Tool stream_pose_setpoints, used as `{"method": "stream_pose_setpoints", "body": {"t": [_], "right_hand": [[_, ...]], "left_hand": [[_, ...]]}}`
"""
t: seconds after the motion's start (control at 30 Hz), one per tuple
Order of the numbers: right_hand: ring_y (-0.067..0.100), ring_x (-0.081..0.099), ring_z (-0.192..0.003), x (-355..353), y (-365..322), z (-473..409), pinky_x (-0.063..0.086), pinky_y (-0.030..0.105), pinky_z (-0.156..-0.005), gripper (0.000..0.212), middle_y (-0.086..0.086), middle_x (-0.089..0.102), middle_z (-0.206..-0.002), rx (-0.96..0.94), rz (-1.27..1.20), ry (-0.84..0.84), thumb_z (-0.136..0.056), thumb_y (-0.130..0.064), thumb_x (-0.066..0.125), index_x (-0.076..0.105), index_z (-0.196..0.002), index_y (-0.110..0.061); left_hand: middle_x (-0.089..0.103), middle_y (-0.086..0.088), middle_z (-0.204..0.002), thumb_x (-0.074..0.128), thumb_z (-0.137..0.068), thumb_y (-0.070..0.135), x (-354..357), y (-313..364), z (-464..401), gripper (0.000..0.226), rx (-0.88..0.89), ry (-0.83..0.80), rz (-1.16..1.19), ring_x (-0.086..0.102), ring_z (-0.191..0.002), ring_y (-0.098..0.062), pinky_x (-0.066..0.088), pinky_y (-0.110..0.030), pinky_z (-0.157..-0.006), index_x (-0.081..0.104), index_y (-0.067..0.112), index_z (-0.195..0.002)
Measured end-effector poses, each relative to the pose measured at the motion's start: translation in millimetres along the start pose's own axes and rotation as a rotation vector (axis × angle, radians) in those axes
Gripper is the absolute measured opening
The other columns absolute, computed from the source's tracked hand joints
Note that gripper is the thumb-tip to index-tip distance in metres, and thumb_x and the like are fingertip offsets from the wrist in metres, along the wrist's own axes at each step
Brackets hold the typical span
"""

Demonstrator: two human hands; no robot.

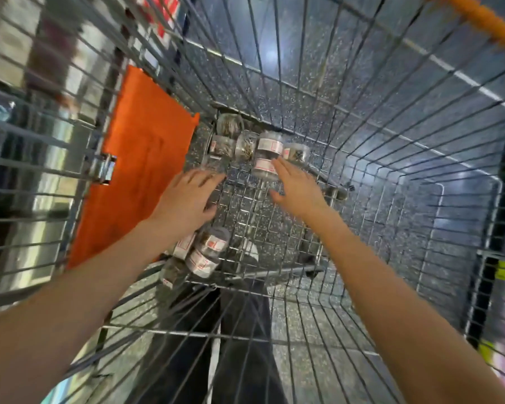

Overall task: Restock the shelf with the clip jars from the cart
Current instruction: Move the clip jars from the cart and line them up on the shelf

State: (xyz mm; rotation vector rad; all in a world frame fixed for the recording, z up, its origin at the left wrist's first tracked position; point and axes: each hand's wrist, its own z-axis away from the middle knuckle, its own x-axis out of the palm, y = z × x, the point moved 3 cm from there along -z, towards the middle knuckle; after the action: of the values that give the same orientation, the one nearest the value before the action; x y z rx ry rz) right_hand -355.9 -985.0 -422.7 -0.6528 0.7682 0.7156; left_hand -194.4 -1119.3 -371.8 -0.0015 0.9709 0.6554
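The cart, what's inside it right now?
Clear jars with red-and-white labels lie in the cart, one group far, one near. The left hand partly covers the near ones.

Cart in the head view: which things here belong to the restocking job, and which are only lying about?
Job:
- clip jars at the far end
- clip jars at the near end
- wire cart
- left hand and right hand, both reaching open

Lying about:
- orange flap
- goods outside the cart, blurred
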Motion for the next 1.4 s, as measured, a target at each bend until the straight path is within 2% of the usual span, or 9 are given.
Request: {"method": "stream_pose_setpoints", "body": {"t": [0.17, 0.33, 0.43, 0.5, 0.7, 0.9, 1.07, 1.23, 1.4], "right_hand": [[0.024, 0.018, -0.143, 7.0, 0.9, -10.2, 0.011, 0.042, -0.114, 0.071, 0.004, 0.011, -0.158, -0.009, -0.002, -0.006, -0.093, -0.029, 0.054, 0.013, -0.150, -0.018], [0.026, 0.040, -0.131, 8.0, 1.7, -19.8, 0.035, 0.042, -0.107, 0.064, 0.007, 0.032, -0.147, -0.010, -0.075, 0.047, -0.087, -0.014, 0.061, 0.029, -0.143, -0.013], [0.028, 0.043, -0.125, 6.0, 1.4, -26.5, 0.044, 0.042, -0.099, 0.057, 0.009, 0.037, -0.141, 0.004, -0.089, 0.052, -0.087, -0.007, 0.059, 0.033, -0.138, -0.012], [0.028, 0.044, -0.123, 5.6, 1.6, -29.9, 0.045, 0.040, -0.096, 0.054, 0.010, 0.040, -0.139, 0.002, -0.083, 0.067, -0.088, -0.006, 0.057, 0.034, -0.137, -0.012], [0.027, 0.044, -0.123, 8.0, 1.4, -31.4, 0.042, 0.036, -0.098, 0.055, 0.010, 0.042, -0.137, 0.023, -0.083, 0.092, -0.088, -0.004, 0.058, 0.034, -0.136, -0.012], [0.024, 0.054, -0.109, 11.4, 1.0, -27.4, 0.046, 0.031, -0.082, 0.053, 0.006, 0.049, -0.129, 0.048, -0.076, 0.051, -0.084, -0.011, 0.065, 0.038, -0.130, -0.010], [0.020, 0.055, -0.101, 27.0, -1.6, -12.5, 0.041, 0.025, -0.071, 0.047, 0.003, 0.051, -0.119, 0.028, -0.079, 0.035, -0.082, -0.011, 0.066, 0.042, -0.123, -0.013], [0.020, 0.054, -0.107, 44.2, -10.7, 6.9, 0.049, 0.026, -0.078, 0.051, 0.003, 0.049, -0.125, -0.002, -0.069, -0.009, -0.080, -0.012, 0.066, 0.043, -0.125, -0.013], [0.016, 0.051, -0.111, 49.6, -26.2, 25.8, 0.048, 0.025, -0.081, 0.056, 0.000, 0.046, -0.129, -0.090, -0.020, -0.084, -0.084, -0.020, 0.065, 0.037, -0.133, -0.015]], "left_hand": [[0.019, 0.000, -0.156, 0.050, -0.094, 0.032, 5.2, -4.9, -0.9, 0.068, -0.017, 0.000, 0.019, 0.014, -0.144, -0.020, 0.005, -0.042, -0.119, 0.012, 0.027, -0.150], [0.019, 0.000, -0.156, 0.050, -0.094, 0.035, 11.2, -10.5, -2.7, 0.067, -0.017, 0.002, 0.002, 0.013, -0.144, -0.020, 0.005, -0.042, -0.119, 0.014, 0.026, -0.150], [0.022, 0.000, -0.154, 0.053, -0.092, 0.035, 13.8, -14.8, -2.6, 0.069, -0.014, 0.013, -0.005, 0.015, -0.143, -0.021, 0.006, -0.041, -0.119, 0.017, 0.025, -0.150], [0.023, -0.001, -0.154, 0.053, -0.092, 0.035, 14.6, -15.7, -2.7, 0.069, -0.015, 0.014, -0.024, 0.016, -0.143, -0.021, 0.005, -0.040, -0.118, 0.017, 0.024, -0.150], [0.021, -0.001, -0.154, 0.050, -0.094, 0.035, 16.8, -15.0, -3.4, 0.066, -0.022, -0.004, -0.042, 0.013, -0.143, -0.020, 0.002, -0.039, -0.118, 0.016, 0.024, -0.150], [0.024, -0.001, -0.153, 0.052, -0.094, 0.029, 20.9, -14.9, -2.2, 0.063, -0.016, 0.003, -0.030, 0.015, -0.142, -0.020, 0.004, -0.041, -0.119, 0.022, 0.023, -0.148], [0.026, -0.002, -0.152, 0.049, -0.095, 0.028, 20.1, -13.6, -0.2, 0.058, -0.008, -0.009, -0.037, 0.016, -0.142, -0.020, 0.005, -0.040, -0.118, 0.024, 0.021, -0.147], [0.033, -0.001, -0.149, 0.045, -0.097, 0.028, 20.3, -6.5, -0.2, 0.052, -0.024, -0.044, -0.009, 0.021, -0.140, -0.018, 0.004, -0.037, -0.117, 0.028, 0.021, -0.146], [0.033, 0.000, -0.148, 0.043, -0.098, 0.029, 22.2, -1.4, 0.2, 0.050, -0.024, -0.077, 0.018, 0.022, -0.139, -0.017, 0.005, -0.037, -0.117, 0.029, 0.022, -0.145]]}}
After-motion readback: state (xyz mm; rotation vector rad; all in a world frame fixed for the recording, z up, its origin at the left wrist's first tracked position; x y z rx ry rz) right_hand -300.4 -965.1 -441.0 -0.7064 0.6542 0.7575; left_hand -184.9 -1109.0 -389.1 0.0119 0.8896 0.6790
